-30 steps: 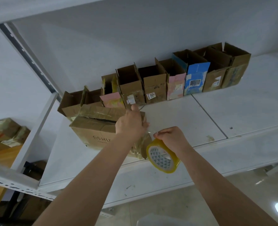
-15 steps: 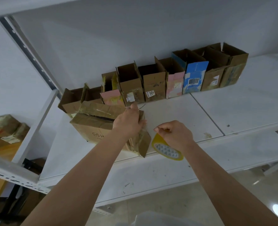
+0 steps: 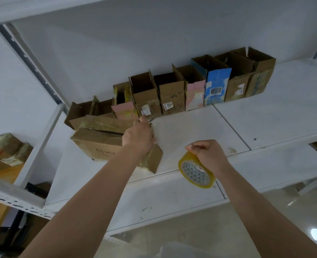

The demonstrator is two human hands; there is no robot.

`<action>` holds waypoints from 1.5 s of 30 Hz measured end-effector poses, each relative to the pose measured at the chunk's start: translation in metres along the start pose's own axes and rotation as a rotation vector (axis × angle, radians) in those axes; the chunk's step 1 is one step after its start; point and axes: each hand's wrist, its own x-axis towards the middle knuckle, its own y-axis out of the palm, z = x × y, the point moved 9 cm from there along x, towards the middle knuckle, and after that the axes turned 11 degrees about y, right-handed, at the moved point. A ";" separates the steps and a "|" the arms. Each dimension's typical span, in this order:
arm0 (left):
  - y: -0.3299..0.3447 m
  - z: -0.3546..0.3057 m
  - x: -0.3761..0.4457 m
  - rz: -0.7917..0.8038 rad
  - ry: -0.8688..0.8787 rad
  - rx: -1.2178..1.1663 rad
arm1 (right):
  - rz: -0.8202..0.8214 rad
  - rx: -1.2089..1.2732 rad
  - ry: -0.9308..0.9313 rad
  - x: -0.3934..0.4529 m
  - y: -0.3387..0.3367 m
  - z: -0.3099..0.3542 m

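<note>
L hand clamped on the box, fingers curled over its top right end, one digit poking up toward the back. Box sits on the shelf, front-left, a bit askew, right up by the row of open cartons along the wall; touching or not, can't tell. Shiny tape across its top flaps, a loose flap sticking out below the wrist. R hand off to the right, apart from the box, fist closed round the rim of the tape roll. Roll hangs under the hand, over the shelf's front edge, core facing us. Blue carton w/ barcode in the row. Far left, a taped parcel.
</note>
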 end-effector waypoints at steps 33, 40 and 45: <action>-0.032 0.048 -0.084 -0.449 -0.007 -0.867 | 0.186 0.007 -0.206 -0.042 0.038 0.072; -0.010 0.001 -0.077 -0.170 0.015 -0.725 | 0.226 0.013 -0.253 -0.056 0.043 0.077; -0.007 -0.006 -0.080 -0.191 0.090 -0.563 | 0.296 0.055 -0.253 -0.062 0.051 0.076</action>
